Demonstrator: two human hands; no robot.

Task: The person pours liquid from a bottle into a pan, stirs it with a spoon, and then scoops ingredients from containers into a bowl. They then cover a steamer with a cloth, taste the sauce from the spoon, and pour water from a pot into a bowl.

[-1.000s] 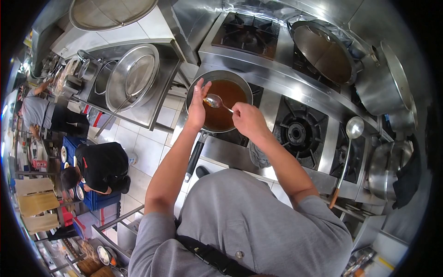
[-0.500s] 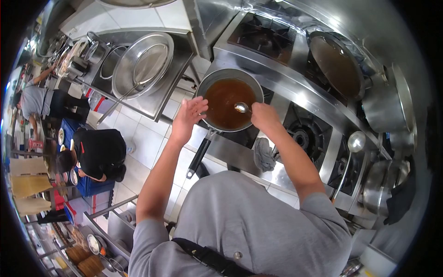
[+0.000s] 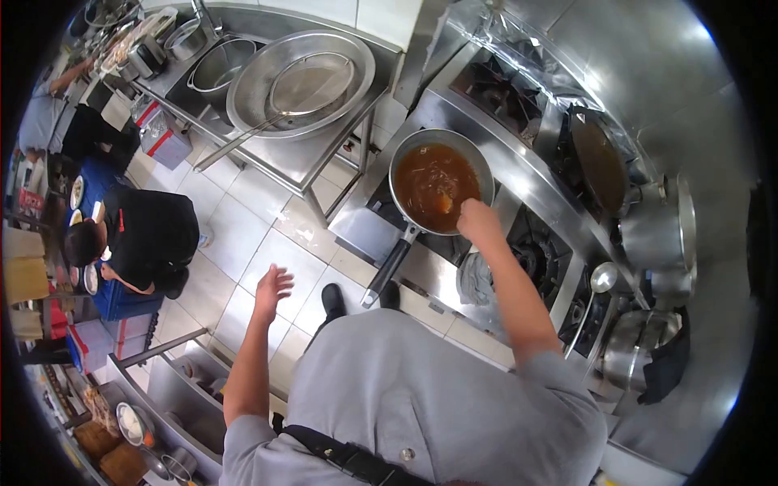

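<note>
A black-handled saucepan of brown liquid sits just beyond the fingers of the right hand. Well left of these, the left hand hangs, fingers parted; the right fingers grip a spoon dipped just ahead.

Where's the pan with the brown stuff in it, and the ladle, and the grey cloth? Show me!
Pan (image 3: 486, 168): head view, on its inner wall.
Ladle (image 3: 603, 277): head view, on its round bowl.
Grey cloth (image 3: 476, 280): head view, on the middle of its folds.
</note>
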